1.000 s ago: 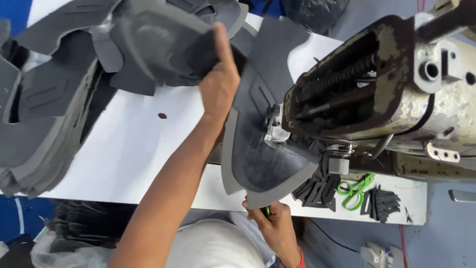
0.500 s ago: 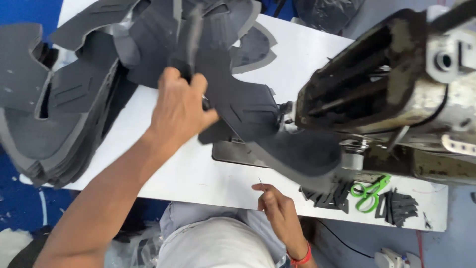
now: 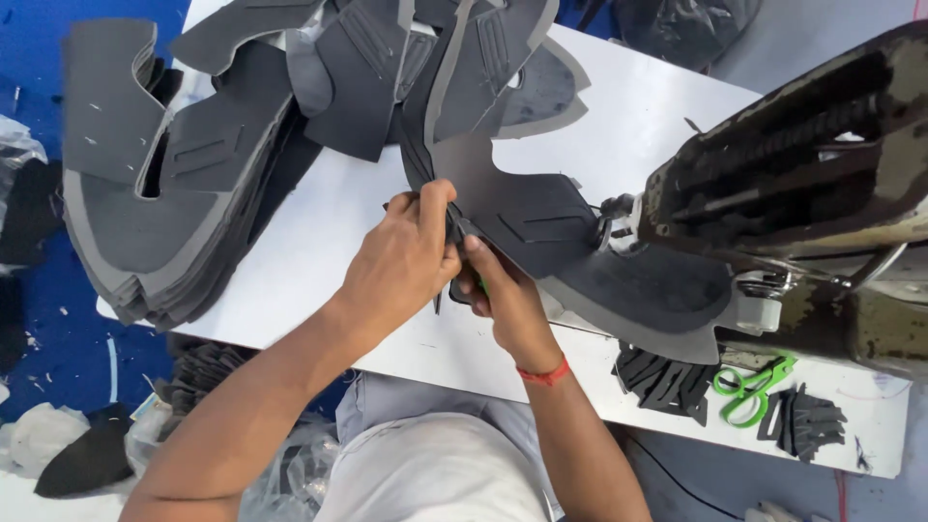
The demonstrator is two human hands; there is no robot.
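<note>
A: What are the hands doing?

B: The left hand (image 3: 401,261) is pinching the edge of a dark grey curved fabric shoe panel (image 3: 541,227); the right hand (image 3: 503,290) is gripping that same edge just beside it, fingers closed.

A: Where is the panel lying?

B: It is spreading across the white table (image 3: 329,222), its far end reaching under the worn cream-and-black sewing machine (image 3: 802,184).

A: And around them?

B: A stack of grey cut panels (image 3: 164,193) is sitting at the left; green-handled scissors (image 3: 754,387) are lying near the right edge.

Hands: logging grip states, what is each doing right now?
Left hand: closed, pinching the grey cut piece.
Right hand: closed on the same piece.
</note>
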